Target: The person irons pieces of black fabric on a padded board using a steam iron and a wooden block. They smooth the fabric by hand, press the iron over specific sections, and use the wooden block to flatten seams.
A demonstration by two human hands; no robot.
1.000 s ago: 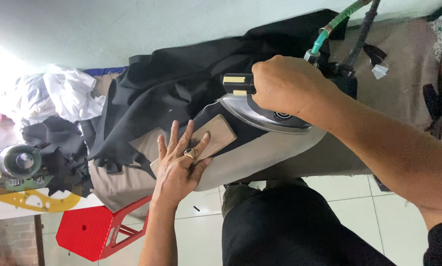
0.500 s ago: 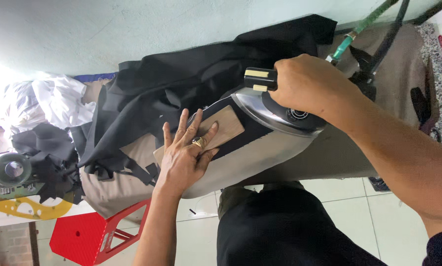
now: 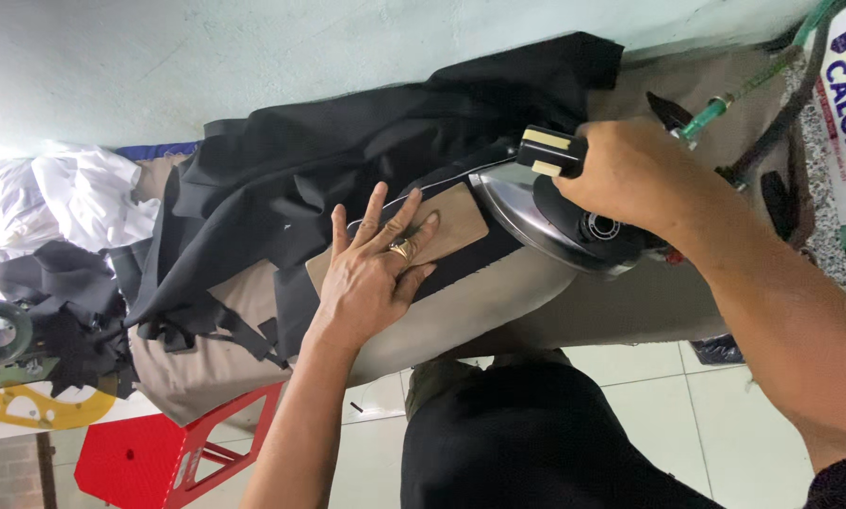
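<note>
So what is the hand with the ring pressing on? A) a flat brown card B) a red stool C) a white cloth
A: the left hand lies flat, fingers spread, on the brown card over the black fabric, beside the iron.

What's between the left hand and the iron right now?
In the head view, the free end of the tan cardboard template on black fabric lies between the left hand and the iron.
</note>
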